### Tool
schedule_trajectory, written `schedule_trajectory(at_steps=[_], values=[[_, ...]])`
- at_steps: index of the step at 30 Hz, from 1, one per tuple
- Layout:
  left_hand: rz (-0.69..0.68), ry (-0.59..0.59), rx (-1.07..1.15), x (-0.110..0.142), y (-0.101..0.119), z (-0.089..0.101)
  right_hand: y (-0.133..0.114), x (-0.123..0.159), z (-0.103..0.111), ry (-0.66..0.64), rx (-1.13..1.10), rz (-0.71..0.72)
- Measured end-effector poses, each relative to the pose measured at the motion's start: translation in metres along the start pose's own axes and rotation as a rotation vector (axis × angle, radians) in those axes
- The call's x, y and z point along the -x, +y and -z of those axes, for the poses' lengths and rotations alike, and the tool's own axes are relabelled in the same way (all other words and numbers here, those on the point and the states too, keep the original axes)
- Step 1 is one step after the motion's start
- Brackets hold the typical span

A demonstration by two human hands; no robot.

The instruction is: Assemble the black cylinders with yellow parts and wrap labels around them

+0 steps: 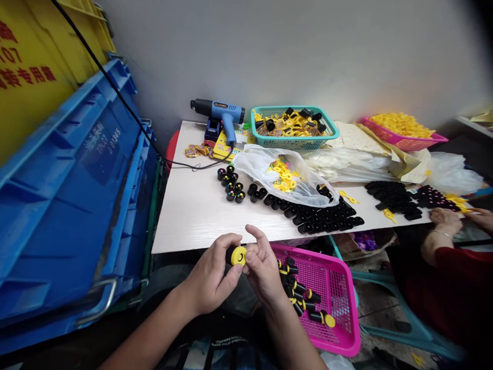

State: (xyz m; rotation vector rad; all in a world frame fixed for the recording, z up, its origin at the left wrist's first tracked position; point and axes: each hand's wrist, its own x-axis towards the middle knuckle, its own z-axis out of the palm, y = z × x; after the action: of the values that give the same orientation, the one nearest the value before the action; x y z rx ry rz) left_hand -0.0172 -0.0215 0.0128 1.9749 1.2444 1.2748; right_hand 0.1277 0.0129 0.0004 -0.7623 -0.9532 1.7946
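A small black cylinder with a yellow round cap is held in my left hand, with the fingers wrapped round its black body and the thumb below the cap. The cap faces up toward me and has a dark curved mark on it. Close against the cap's right side is my right hand, its thumb and a finger pinched together and its index finger raised. Whatever lies in that pinch is too small to make out. Just right of my right wrist, a pink basket holds several black cylinders with yellow caps.
Rows of black cups stand along the table behind a plastic bag of yellow parts. A heat gun and a teal basket sit farther back. Blue crates rise at left. A co-worker's hand is at right.
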Motion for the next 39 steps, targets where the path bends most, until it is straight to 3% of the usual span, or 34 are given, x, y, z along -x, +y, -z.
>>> schedule_trajectory(at_steps=[5, 10, 16, 23, 29, 32, 36, 39], values=[[-0.114, 0.004, -0.095, -0.007, 0.000, 0.002, -0.003, -0.003, 0.005, -0.074, 0.050, -0.022], [-0.226, 0.011, -0.254, -0.012, 0.003, 0.003, -0.008, -0.005, -0.002, -0.244, 0.052, -0.138], [-0.288, 0.068, 0.016, -0.006, -0.011, -0.010, 0.006, -0.001, -0.018, -0.067, -0.212, -0.117], [-0.227, 0.001, 0.365, -0.010, -0.012, -0.007, 0.005, -0.003, 0.004, -0.317, -0.359, -0.296], [-0.192, -0.072, 0.082, -0.007, -0.027, -0.007, 0.002, -0.008, 0.010, -0.296, -0.203, -0.271], [-0.211, -0.107, -0.042, -0.006, -0.034, -0.009, 0.001, -0.011, 0.007, -0.194, -0.225, -0.249], [-0.183, -0.132, -0.039, -0.005, -0.039, -0.012, 0.006, -0.012, 0.005, -0.210, -0.305, -0.257], [-0.197, -0.175, -0.035, -0.008, -0.037, -0.016, 0.009, -0.010, 0.009, -0.203, -0.237, -0.189]])
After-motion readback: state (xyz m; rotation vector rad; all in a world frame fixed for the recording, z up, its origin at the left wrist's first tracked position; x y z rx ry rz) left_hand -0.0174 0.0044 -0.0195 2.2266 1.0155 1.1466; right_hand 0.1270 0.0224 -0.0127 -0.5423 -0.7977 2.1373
